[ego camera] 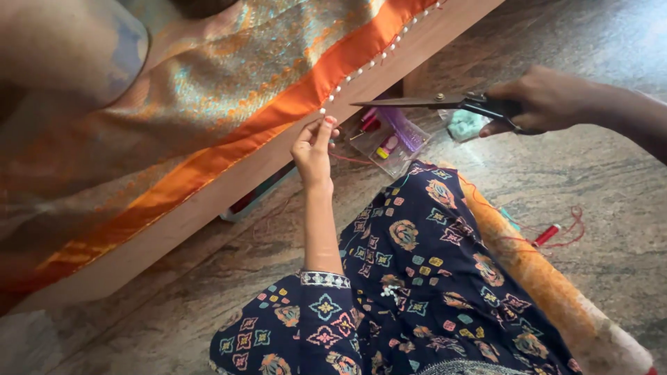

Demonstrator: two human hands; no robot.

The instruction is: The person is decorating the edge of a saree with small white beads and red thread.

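We hold our left hand [314,142] up at the edge of the orange-bordered cloth [229,104], fingers pinched shut on what seems to be a thread just below the row of white beads [361,69] sewn along the border; the thread itself is too thin to see surely. The cloth lies stretched over a wooden frame [208,201], which keeps the edge taut and within reach. At three o'clock from that hand, our right hand [538,104] grips the scissors [431,103], blades pointing toward nine o'clock, tips near the pinch. On the floor [590,180] at five o'clock from the left hand sits a clear plastic box [389,142] holding small spools and a purple comb-like piece. A red spool [547,235] lies apart, thread trailing.
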